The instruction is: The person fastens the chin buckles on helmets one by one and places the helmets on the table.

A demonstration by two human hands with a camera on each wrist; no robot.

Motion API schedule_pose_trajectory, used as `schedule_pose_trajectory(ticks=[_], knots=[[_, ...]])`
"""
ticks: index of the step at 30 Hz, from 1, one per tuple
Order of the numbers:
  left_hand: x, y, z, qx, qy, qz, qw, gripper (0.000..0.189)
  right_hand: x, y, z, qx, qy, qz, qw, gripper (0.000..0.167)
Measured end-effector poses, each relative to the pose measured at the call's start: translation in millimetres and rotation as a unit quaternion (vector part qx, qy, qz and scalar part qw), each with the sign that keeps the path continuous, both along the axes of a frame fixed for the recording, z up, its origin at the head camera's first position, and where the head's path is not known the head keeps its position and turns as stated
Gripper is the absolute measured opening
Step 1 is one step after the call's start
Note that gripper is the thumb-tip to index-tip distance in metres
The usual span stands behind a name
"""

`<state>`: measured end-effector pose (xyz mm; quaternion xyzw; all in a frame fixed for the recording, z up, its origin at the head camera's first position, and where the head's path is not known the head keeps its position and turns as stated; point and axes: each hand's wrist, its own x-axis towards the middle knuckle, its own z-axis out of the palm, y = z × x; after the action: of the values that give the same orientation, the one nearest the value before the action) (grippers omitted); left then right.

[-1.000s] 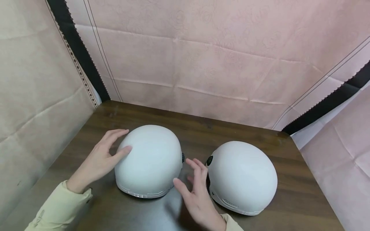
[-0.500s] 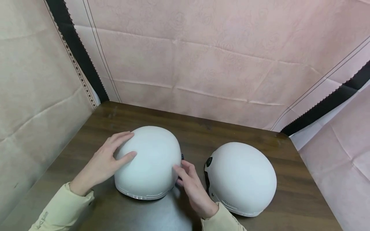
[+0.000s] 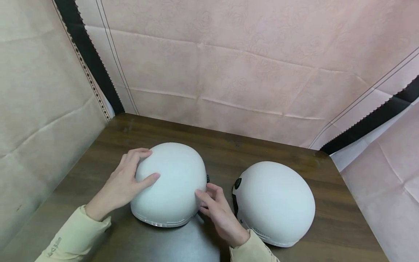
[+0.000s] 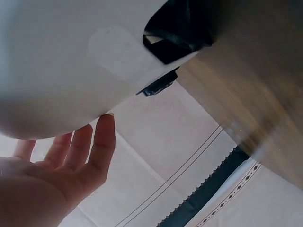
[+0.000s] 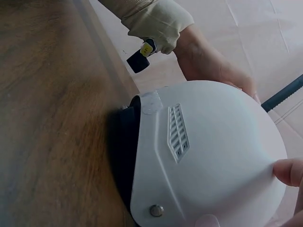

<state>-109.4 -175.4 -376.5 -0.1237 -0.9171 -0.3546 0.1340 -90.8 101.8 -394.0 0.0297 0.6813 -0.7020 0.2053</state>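
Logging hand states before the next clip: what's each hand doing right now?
Left hand: open, resting against the left helmet.
Right hand: thumb touches that helmet; whether it grips can't be told.

Hands (image 3: pixel 122 185) (image 3: pixel 222 215) apart, left thumb (image 3: pixel 148 181) spread, right fingers (image 3: pixel 214 189) bent
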Motion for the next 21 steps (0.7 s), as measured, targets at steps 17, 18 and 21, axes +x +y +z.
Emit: schedule_pose_trajectory(ticks=[17, 18, 21], knots=[[-0.3, -0.5, 4.3, -0.011, 0.019, -0.017, 0.9996, 0.059, -2.9, 3.6, 1.4, 0.006, 0.004, 0.011, 0.9999, 0.076], [-0.5, 0.0, 4.8, -0.012, 0.020, -0.016, 0.9996, 0.059, -3.0, 3.9, 1.6, 0.006, 0.004, 0.012, 0.9999, 0.076], [-0.7, 1.8, 6.1, -0.015, 0.018, -0.010, 0.9997, 0.062, -3.0, 5.3, 2.1, 0.006, 0.004, 0.011, 0.9999, 0.075]])
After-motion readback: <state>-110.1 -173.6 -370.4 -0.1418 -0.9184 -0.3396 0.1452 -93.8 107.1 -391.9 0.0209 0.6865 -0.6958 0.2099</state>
